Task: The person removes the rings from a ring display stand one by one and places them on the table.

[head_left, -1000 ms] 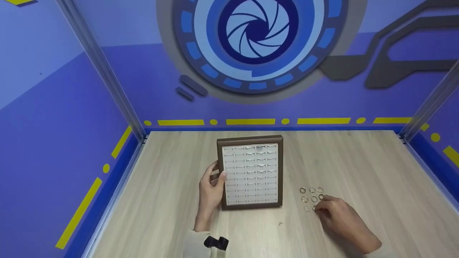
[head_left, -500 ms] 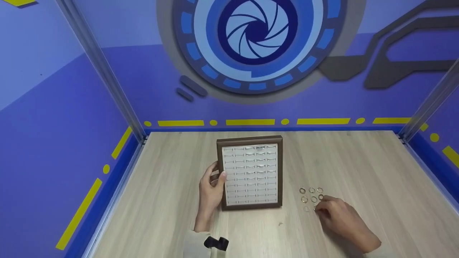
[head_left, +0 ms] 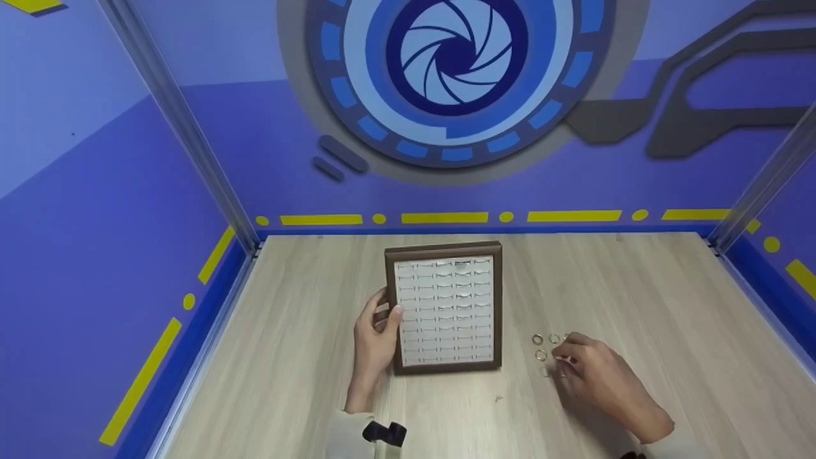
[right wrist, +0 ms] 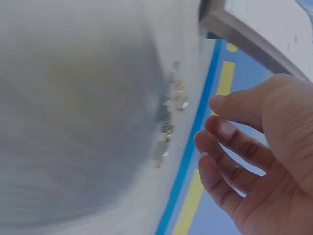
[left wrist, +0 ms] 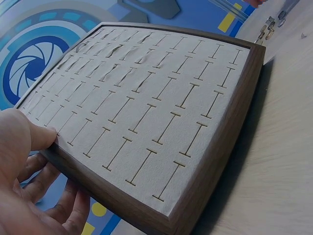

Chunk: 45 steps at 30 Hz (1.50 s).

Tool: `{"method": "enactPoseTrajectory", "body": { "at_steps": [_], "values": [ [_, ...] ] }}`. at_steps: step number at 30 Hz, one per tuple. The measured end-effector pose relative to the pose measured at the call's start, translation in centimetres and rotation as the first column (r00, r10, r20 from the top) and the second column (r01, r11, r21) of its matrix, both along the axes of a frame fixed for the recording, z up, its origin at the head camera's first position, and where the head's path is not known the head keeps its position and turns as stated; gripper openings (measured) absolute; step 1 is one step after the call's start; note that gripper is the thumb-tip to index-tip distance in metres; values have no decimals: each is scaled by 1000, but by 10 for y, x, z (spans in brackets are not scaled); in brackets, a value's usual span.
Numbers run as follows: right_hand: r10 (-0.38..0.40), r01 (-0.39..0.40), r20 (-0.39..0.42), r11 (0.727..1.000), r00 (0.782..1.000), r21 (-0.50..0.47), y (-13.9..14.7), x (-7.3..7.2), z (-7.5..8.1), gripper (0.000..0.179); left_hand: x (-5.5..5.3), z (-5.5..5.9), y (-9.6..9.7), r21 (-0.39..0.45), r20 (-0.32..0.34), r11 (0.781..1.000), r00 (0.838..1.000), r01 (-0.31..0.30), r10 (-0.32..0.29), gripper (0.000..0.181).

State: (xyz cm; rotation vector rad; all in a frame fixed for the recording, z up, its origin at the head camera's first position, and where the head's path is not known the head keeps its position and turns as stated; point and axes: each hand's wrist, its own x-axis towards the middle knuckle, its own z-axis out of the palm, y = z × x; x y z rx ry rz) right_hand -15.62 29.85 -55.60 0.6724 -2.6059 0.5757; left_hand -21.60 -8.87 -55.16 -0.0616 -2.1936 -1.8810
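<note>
My left hand (head_left: pixel 376 335) grips the left side of a ring display tray (head_left: pixel 497 306), thumb on the front edge and fingers behind. The tray has a brown wooden frame, tilted up, with a pale slotted pad (left wrist: pixel 146 93). In the left wrist view several slots gape slightly. To the right of the tray my right hand (head_left: pixel 605 376) hovers over a group of small metal rings, its fingers bent. Thumb and index tips (right wrist: pixel 217 127) stand a little apart with nothing visible between them. A ring (head_left: pixel 540 356) lies just left of the fingertips; the hand hides some others.
A pale wooden table (head_left: pixel 306 306) carries everything, with a blue printed wall (head_left: pixel 357 191) behind it. More rings, such as a dark one (head_left: pixel 537 339), lie at the back of the group. A small mark (head_left: pixel 498 399) shows on the table below the tray.
My right hand has lifted slightly and shifted up over the rings, its fingertips parting from the ring at the front of the group. The left hand and tray have not moved.
</note>
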Motion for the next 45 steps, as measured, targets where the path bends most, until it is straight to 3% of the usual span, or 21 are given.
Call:
{"method": "enactPoseTrajectory", "body": {
  "at_steps": [7, 16, 24, 39, 45],
  "values": [
    [-1, -3, -53, 998, 999, -68, -21, -3, 21, 31, -1, 0, 0, 3, 3, 1000, 1000, 4, -4, 48],
    [15, -27, -127, 995, 992, -101, -63, -22, 49, 25, 0, 2, 0, 0, 24, 1000, 1000, -2, 2, 49],
    [79, -114, -204, 980, 976, -165, -94, -34, 69, 25, 1, 1, -1, 1, -7, 1000, 1000, 4, -4, 49],
    [113, -177, -354, 972, 928, -153, -132, -65, 86, 24, 1, 2, 0, 5, -15, 1000, 1000, 15, -15, 48],
    [85, -145, -362, 979, 928, -143, -141, -76, 87, 22, 0, 2, -1, 10, -8, 1000, 1000, 10, -10, 48]
  ]
}}
